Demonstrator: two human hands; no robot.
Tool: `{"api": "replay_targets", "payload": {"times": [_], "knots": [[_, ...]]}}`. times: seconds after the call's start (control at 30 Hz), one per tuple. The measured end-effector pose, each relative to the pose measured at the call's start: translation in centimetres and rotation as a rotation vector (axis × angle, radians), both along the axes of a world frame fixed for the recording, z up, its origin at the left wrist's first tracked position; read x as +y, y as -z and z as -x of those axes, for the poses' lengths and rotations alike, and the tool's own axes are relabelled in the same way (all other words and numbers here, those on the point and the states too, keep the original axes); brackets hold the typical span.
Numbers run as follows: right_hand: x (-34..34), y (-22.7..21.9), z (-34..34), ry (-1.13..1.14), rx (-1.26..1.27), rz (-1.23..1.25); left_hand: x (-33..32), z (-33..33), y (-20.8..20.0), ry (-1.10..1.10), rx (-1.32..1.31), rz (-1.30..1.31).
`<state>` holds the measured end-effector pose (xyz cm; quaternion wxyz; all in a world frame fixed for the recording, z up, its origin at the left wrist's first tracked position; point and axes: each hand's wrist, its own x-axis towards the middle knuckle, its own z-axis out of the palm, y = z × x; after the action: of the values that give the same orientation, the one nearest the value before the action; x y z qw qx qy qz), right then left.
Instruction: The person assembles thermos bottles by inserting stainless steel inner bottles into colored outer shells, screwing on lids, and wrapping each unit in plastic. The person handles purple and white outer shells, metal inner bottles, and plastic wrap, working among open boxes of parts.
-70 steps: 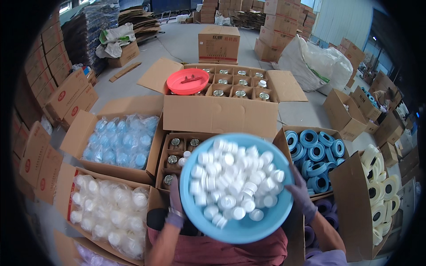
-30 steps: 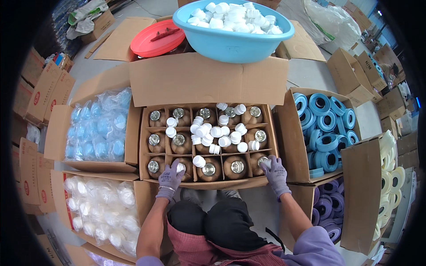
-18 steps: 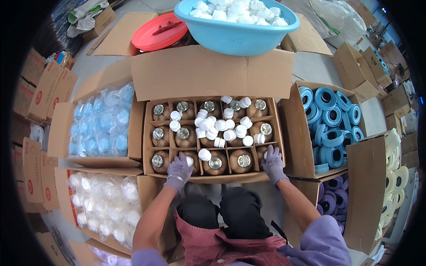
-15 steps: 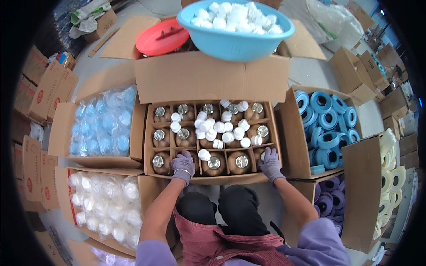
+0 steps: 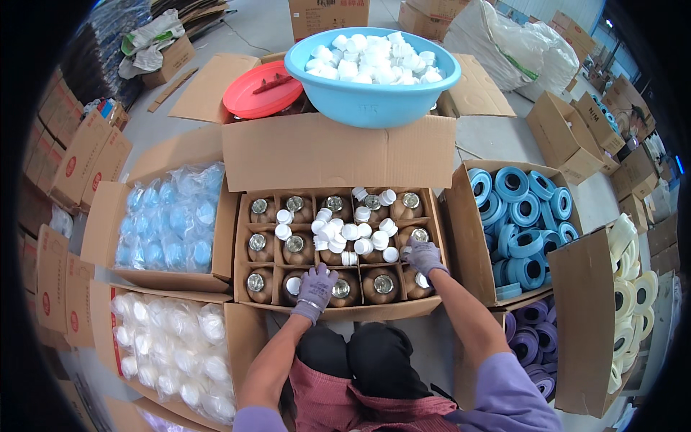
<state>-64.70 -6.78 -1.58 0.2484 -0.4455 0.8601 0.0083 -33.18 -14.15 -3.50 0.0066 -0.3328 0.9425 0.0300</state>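
A divided carton (image 5: 335, 311) holds several brown-looking bottles (image 5: 383, 284) with shiny round mouths. Loose white screw caps (image 5: 350, 231) lie across the bottle tops and dividers. My left hand (image 5: 314, 291), in a grey-purple glove, bends its fingers down on a cap near the front row; the palm mostly hides that cap. Just left of it, a front-row bottle top (image 5: 293, 286) looks white. In a matching glove, my right hand (image 5: 425, 257) pinches at a cap near the right end of the middle row, its fingertips largely covering it.
Behind the carton stand a blue basin (image 5: 371, 101) of white caps and a red basin (image 5: 252, 101). At left are boxes of bagged blue parts (image 5: 169, 227) and bagged white parts (image 5: 165, 338). Right-hand boxes hold blue rings (image 5: 524, 209), purple rings (image 5: 533, 338) and cream rings (image 5: 633, 302).
My left hand has shifted right onto a cap, uncovering the second front bottle. My right hand has left the front right corner for a cap farther back. The whole view has tilted slightly.
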Motion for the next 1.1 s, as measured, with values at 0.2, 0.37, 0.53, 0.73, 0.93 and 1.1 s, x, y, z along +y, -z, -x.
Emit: {"api": "replay_targets", "payload": {"times": [0.2, 0.37, 0.53, 0.73, 0.93, 1.1], "knots": [[1.5, -0.4, 3.4, -0.074, 0.242, 0.293, 1.3, -0.8, 2.1, 0.195, 0.513, -0.43], [0.1, 0.8, 1.8, -0.134, 0.36, 0.196, 1.7, 0.6, 3.1, 0.011, 0.362, -0.517], [-0.4, 1.5, 1.6, -0.103, 0.372, 0.138, 1.2, 3.9, 3.7, -0.011, 0.144, -0.123], [-0.5, 1.2, 1.7, -0.036, 0.22, 0.069, 0.7, 4.2, 1.4, 0.0, 0.046, -0.135], [-2.5, 0.4, 1.7, 0.068, 0.144, -0.04, -0.9, 7.2, -0.3, -0.221, 0.153, -0.172], [-3.9, 0.9, 0.1, 0.087, 0.293, -0.036, -1.2, 8.0, 0.3, -0.402, 0.266, -0.376]]}}
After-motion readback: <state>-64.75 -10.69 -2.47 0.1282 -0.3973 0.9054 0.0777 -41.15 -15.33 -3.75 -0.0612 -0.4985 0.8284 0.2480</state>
